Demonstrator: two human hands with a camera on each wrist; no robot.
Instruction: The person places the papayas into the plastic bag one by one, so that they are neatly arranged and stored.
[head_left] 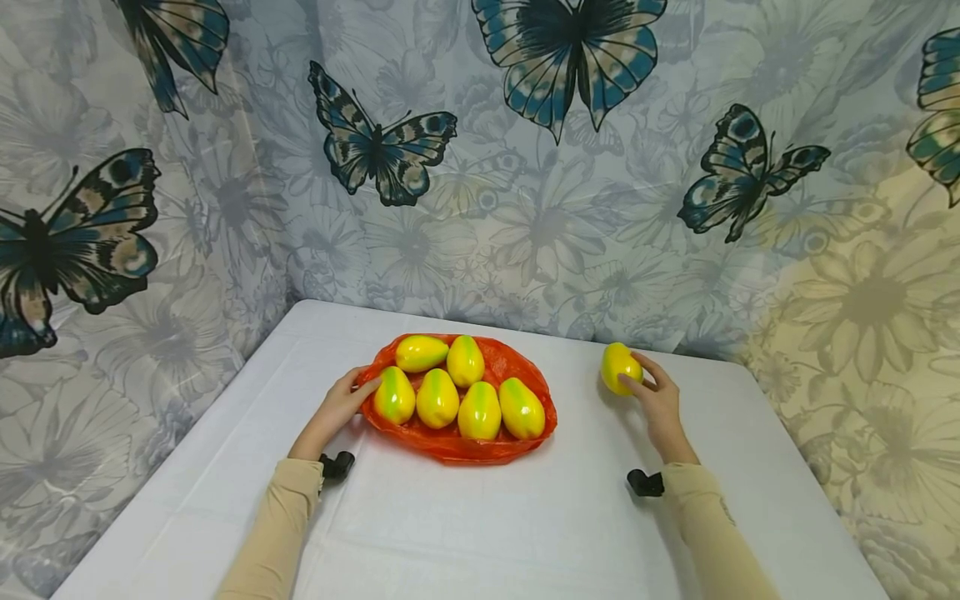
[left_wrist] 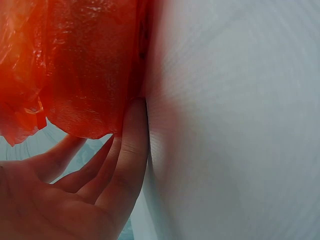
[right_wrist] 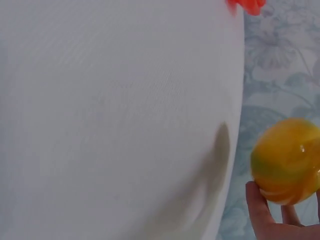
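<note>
An open red plastic bag (head_left: pixel 450 452) lies spread on the table, its edge turned up around several glossy yellow-green mangoes (head_left: pixel 437 398). At its left rim is my left hand (head_left: pixel 343 406), thumb over the edge beside the leftmost mango. From the left wrist view, those fingers (left_wrist: pixel 131 150) run along the outside of the red plastic, the lowest one against the tabletop. Over on the right, my right hand (head_left: pixel 662 408) holds a single mango (head_left: pixel 619 368) by its near right side, between thumb and fingers. The right wrist view shows that mango (right_wrist: pixel 287 162) with fingertips underneath.
A white cloth covers the table (head_left: pixel 480 533), whose rounded far corners come close to the butterfly-print wall covering (head_left: pixel 525 250). Black wrist devices (head_left: pixel 337 465) sit below both hands. Bare tabletop separates the bag from the right-hand mango.
</note>
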